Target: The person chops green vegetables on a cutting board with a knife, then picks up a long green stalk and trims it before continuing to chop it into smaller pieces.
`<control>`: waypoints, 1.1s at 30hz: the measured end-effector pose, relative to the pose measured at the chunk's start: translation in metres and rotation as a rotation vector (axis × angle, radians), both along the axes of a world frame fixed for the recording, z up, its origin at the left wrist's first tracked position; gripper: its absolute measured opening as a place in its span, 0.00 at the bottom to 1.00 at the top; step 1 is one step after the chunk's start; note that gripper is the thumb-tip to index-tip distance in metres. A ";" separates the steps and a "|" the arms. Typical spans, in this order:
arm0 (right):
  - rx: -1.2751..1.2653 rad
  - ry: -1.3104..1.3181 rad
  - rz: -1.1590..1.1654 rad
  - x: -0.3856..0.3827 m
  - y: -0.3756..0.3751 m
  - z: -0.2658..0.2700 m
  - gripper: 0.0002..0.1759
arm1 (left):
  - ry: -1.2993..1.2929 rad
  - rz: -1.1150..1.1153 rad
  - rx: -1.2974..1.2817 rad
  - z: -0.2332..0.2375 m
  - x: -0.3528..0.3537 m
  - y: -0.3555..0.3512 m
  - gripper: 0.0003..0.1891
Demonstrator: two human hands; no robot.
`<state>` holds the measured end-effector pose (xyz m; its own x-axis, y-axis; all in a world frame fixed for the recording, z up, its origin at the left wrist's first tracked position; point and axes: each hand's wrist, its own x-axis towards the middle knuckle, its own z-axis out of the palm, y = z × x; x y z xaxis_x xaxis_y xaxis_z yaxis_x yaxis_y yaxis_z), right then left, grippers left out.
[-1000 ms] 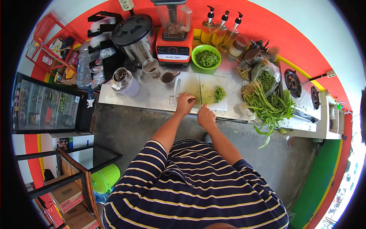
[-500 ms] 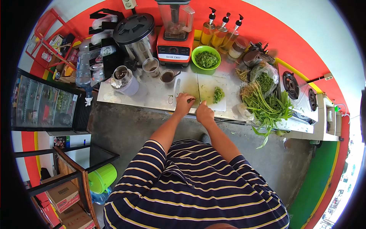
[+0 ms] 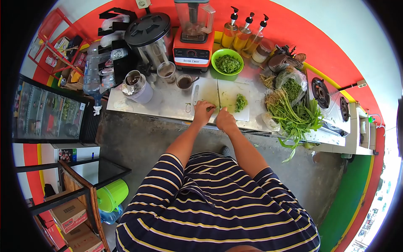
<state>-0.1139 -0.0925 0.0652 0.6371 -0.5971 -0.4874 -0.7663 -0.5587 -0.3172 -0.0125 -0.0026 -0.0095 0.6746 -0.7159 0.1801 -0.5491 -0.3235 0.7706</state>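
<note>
Knife (image 3: 218, 95) points away down the cutting board (image 3: 230, 94), its handle clamped in the right hand (image 3: 226, 121), blade just right of the left hand (image 3: 204, 113), whose fingers curl onto green stems (image 3: 209, 108).

On board (image 3: 205, 90): knife (image 3: 218, 93) mid, pile (image 3: 240, 102) at its 3 o'clock. From board: bowl (image 3: 227, 63) at 12, blender (image 3: 193, 42) at 11, cup (image 3: 184, 82) at 10, greens (image 3: 294, 113) at 3.

Bright daylight, strong fisheye distortion
</note>
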 end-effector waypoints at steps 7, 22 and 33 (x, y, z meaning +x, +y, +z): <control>0.054 -0.025 -0.017 -0.013 0.016 -0.009 0.19 | 0.013 0.016 -0.025 -0.001 0.000 -0.002 0.06; -0.024 -0.082 -0.140 -0.042 -0.020 -0.003 0.18 | 0.062 0.130 0.302 0.027 -0.013 -0.027 0.05; -0.017 -0.062 -0.053 -0.030 -0.004 -0.015 0.18 | 0.046 0.152 0.242 0.024 -0.016 -0.024 0.09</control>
<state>-0.1444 -0.0961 0.0498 0.6327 -0.6388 -0.4377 -0.7744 -0.5235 -0.3553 -0.0280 -0.0263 0.0144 0.7811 -0.6242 -0.0163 -0.4467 -0.5768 0.6839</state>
